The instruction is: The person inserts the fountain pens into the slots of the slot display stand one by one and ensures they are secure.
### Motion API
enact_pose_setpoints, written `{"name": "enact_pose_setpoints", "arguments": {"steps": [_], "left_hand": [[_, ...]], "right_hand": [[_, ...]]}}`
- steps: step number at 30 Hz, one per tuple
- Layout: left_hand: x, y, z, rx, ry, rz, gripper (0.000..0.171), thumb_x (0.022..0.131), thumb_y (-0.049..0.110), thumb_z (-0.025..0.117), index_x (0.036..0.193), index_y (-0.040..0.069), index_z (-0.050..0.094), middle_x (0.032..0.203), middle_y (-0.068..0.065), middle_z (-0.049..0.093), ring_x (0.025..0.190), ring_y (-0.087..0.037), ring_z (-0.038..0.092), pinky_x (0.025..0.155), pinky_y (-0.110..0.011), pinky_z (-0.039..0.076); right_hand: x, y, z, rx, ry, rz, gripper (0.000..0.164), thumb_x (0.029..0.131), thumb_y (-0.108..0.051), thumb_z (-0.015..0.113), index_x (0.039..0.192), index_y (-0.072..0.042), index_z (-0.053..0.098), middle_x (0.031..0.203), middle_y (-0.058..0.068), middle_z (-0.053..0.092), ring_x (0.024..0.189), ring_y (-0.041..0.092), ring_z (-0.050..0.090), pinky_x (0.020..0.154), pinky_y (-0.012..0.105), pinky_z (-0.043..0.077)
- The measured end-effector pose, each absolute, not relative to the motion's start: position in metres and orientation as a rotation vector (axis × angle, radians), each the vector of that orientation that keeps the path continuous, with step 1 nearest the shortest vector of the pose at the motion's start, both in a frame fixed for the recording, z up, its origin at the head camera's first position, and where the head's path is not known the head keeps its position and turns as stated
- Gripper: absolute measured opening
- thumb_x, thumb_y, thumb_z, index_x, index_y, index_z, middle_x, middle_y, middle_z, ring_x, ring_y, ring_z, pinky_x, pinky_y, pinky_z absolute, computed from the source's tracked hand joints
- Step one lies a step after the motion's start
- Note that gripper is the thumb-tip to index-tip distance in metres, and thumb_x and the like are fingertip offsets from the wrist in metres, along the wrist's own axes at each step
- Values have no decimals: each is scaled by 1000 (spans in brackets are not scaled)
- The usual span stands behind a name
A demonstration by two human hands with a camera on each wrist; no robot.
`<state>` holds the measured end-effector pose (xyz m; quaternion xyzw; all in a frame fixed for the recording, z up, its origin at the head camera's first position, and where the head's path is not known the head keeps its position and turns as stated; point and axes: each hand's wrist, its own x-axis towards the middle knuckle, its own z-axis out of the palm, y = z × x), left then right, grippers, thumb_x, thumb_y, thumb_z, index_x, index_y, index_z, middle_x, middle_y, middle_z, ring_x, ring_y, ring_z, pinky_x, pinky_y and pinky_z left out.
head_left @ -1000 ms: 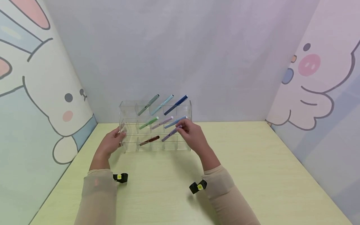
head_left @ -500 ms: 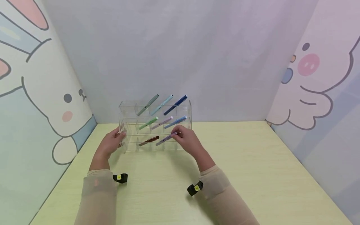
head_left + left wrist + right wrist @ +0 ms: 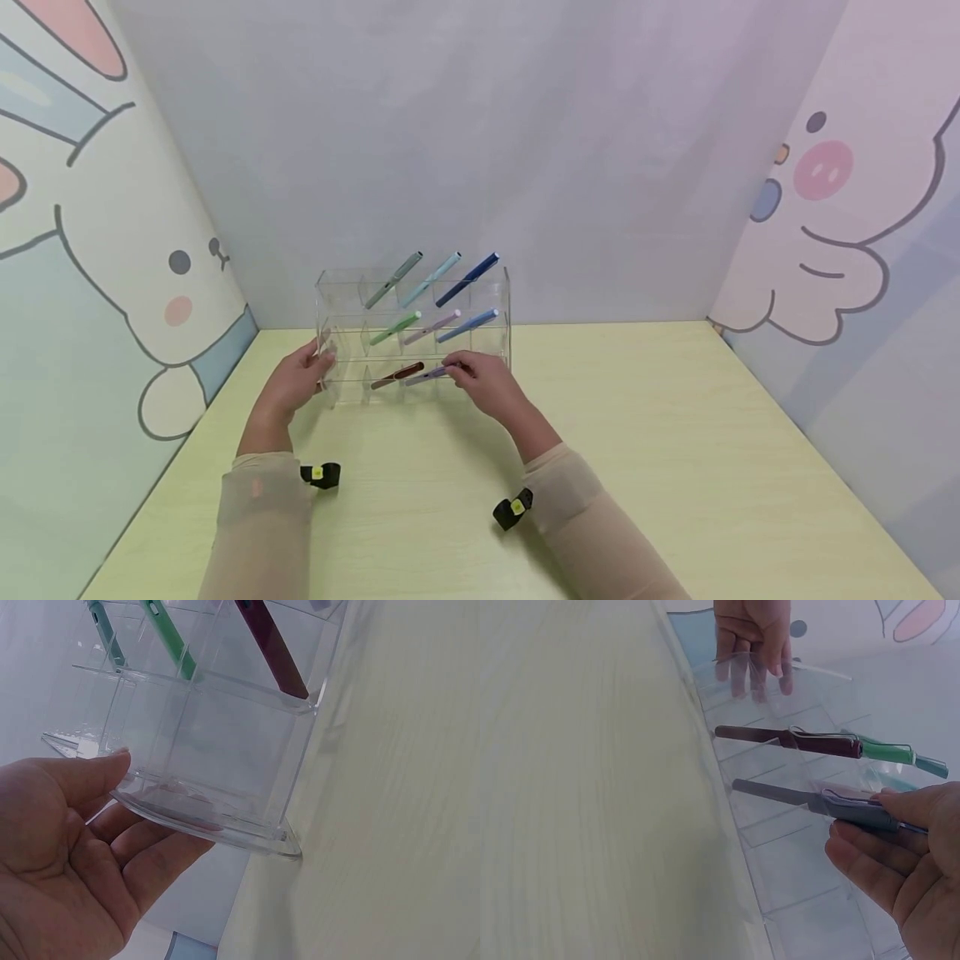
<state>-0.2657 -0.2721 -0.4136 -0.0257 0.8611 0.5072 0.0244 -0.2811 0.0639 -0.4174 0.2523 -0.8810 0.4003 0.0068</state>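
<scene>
A clear acrylic pen rack point(image 3: 232, 742) with three tiers of compartments stands on the table. My left hand point(image 3: 291, 382) grips its left side panel, thumb on one face and fingers on the other. My right hand point(image 3: 487, 385) pinches a purple pen point(image 3: 424, 377) by its cap end. In the right wrist view, that pen's lower end lies in a bottom-tier compartment, beside a dark red-brown pen point(image 3: 757, 735). Above, the middle tier bears a green pen point(image 3: 396, 328), a pink pen point(image 3: 432, 327) and a blue pen point(image 3: 468, 326).
On the top tier lean a grey-green pen point(image 3: 394, 280), a light blue pen point(image 3: 432, 280) and a dark blue pen point(image 3: 468, 280). The pale wooden table point(image 3: 660, 450) extends to the right. Behind the rack rises a grey backdrop point(image 3: 600, 167), with cartoon-printed panels on both sides.
My right hand has moved left and down with the purple pen, whose lower end is now in the bottom tier next to the red-brown pen. The left hand keeps its grip.
</scene>
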Motion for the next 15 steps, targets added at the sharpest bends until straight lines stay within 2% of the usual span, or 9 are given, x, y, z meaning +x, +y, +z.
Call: {"name": "enact_pose_setpoints", "arguments": {"steps": [6, 11, 15], "left_hand": [[-264, -272, -414, -91, 2654, 1572, 62, 107, 38, 39, 159, 21, 11, 156, -24, 31, 138, -43, 39, 109, -56, 42], [-264, -272, -413, -81, 2665, 1568, 61, 107, 38, 39, 159, 22, 12, 155, -24, 33, 138, -43, 40, 108, -57, 42], [-265, -274, -413, -49, 2660, 1555, 68, 104, 46, 42, 159, 26, 8, 158, -21, 30, 139, -43, 38, 109, -58, 41]], "right_hand": [[-280, 64, -418, 802, -2766, 1255, 34, 103, -33, 53, 129, -15, 64, 112, 4, 71, 93, 13, 67, 74, 30, 56], [-281, 69, -417, 789, -2744, 1334, 38, 102, -35, 54, 136, -20, 59, 126, -2, 66, 106, 14, 66, 84, 31, 59], [-283, 81, -409, 750, -2711, 1432, 37, 102, -38, 54, 134, -20, 59, 128, -1, 66, 107, 19, 68, 85, 33, 59]]}}
